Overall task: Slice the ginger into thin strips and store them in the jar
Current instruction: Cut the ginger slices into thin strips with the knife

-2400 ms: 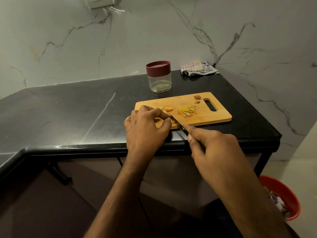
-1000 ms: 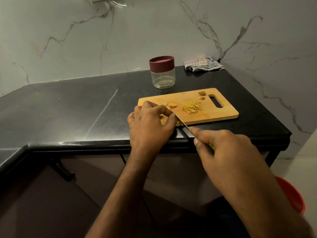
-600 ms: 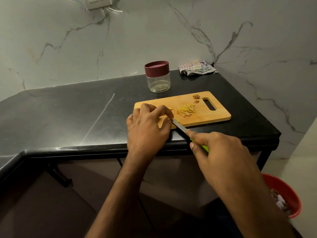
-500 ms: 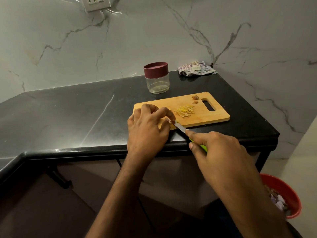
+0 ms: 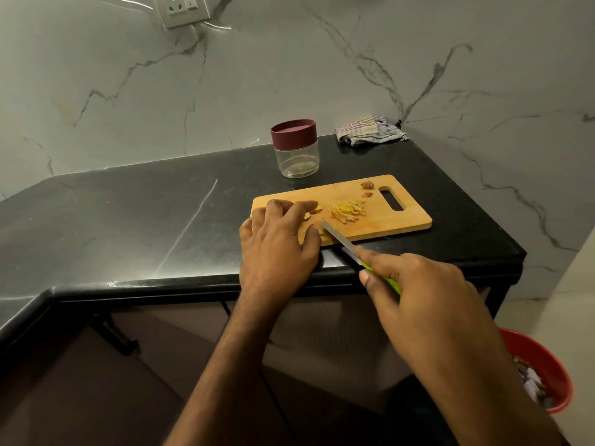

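**Thin cuts at the near corner of the board**

The left hand (image 5: 277, 249) is curled down over the ginger (image 5: 314, 217) on the near-left part of the cutting board (image 5: 386, 220), fingers bent and pressing on it; only small bits of ginger peek out past the fingertips. The right hand (image 5: 428, 304) is closed around the green handle of the knife (image 5: 341, 241), forefinger stretched along the top, and the blade tip rests on the board right beside the left thumb.

To do this step well, the left fingertips should probably stay tucked back so the knuckles guide the blade, and each cut should advance only a sliver, keeping the strips as fine as the pile of strips (image 5: 347, 212) lying just past the blade. Two small brown scraps (image 5: 367, 188) sit near the board's handle slot, apart from the pile.

Behind the board on the black table (image 5: 128, 220) stands the jar (image 5: 296, 149), lid on and apparently empty, so storing is not yet begun. A folded cloth (image 5: 370, 130) lies in the back corner.
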